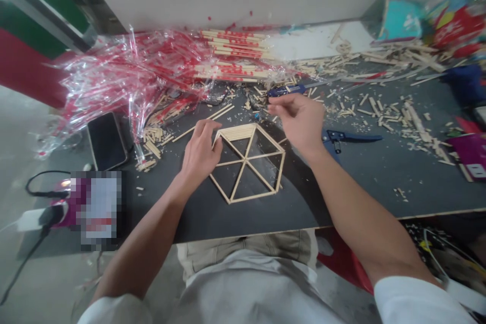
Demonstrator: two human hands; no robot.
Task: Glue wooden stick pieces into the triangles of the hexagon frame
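A hexagonal frame of thin wooden sticks (246, 160) lies flat on the dark tabletop, its spokes meeting in the middle. Several sticks fill part of its far section side by side. My left hand (200, 151) grips the frame's far left corner between thumb and fingers. To the right, my right hand (299, 122) is raised beyond the frame with thumb and fingertips pinched together. Whatever is in that pinch is too small to make out. Just behind those fingertips lies a blue tool (286, 91). A blue-handled cutter (353, 136) rests right of my right wrist.
Red-printed plastic wrappers (152, 61) heap up at the back left, beside bundled sticks (237, 45). Cut stick scraps (379, 109) litter the right side. A phone (107, 140) and a power strip with plugs (63, 207) sit left. The table's front edge (250, 235) is near my body.
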